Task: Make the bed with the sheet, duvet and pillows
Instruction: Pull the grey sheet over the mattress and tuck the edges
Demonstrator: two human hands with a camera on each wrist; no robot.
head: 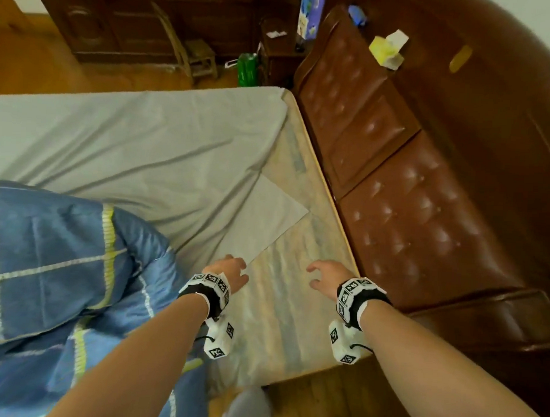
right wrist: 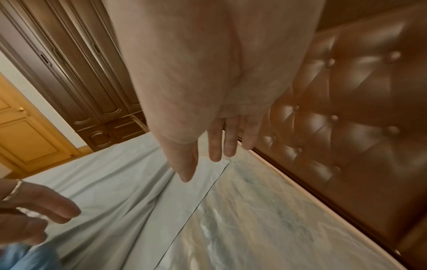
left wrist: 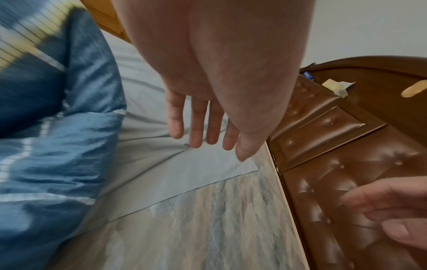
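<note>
A pale grey sheet [head: 137,145] covers most of the mattress; its near corner [head: 276,211] is pulled back, baring a patterned mattress [head: 281,312] strip along the headboard. A blue checked duvet [head: 47,267] lies bunched at the left. My left hand [head: 231,269] hovers open just above the sheet's edge, fingers straight [left wrist: 198,127]. My right hand [head: 326,275] hovers open over the bare mattress, holding nothing [right wrist: 217,144]. No pillow is in view.
A brown tufted leather headboard [head: 403,195] runs along the right of the mattress, with a tissue box [head: 387,51] on its top ledge. A dark wardrobe [head: 134,19], a small stool [head: 201,57] and a green bag [head: 247,69] stand beyond the bed.
</note>
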